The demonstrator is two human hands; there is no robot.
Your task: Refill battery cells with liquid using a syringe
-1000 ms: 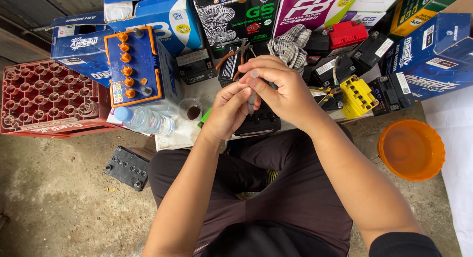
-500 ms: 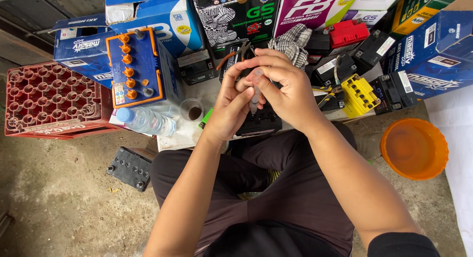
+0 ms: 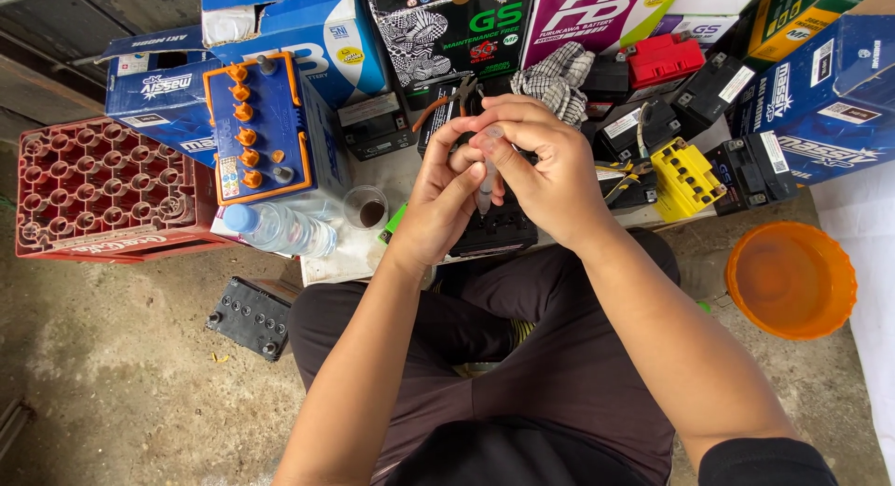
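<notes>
Head view, seated worker, batteries ahead.

Item 1: small clear tube [image 3: 486, 180], slim, held upright between both hands, directly above a black battery [image 3: 497, 232] that lies at the worker's knees. Its contents and lower tip are too small to make out.

Item 2: left hand [image 3: 446, 202], fingers curled in against the tube's side and touching the right hand.

Item 3: right hand [image 3: 543, 169], closed over the tube's upper part, fingertips pinching it. Both hands are pressed together around the tube, nothing else in them.

Handling note, as a judgement: the tube looks light and slippery, so a steady two-handed pinch suits it; keeping it upright and centred over the black battery should keep any drip off the lap; wrists kept close to the knees would damp shake.

Item 4: pliers with orange handles [image 3: 446, 102], just beyond the hands.

Item 5: checked cloth [image 3: 556, 76], behind the right hand.

Item 6: small glass with dark liquid [image 3: 364, 207], left of the hands; clear water bottle [image 3: 277, 227] lying beside it.

Item 7: blue battery with orange caps [image 3: 258, 125], standing tilted; red crate [image 3: 98, 190] further left.

Item 8: yellow battery [image 3: 687, 177], right; orange basin [image 3: 791, 278] on the ground, well apart.
</notes>
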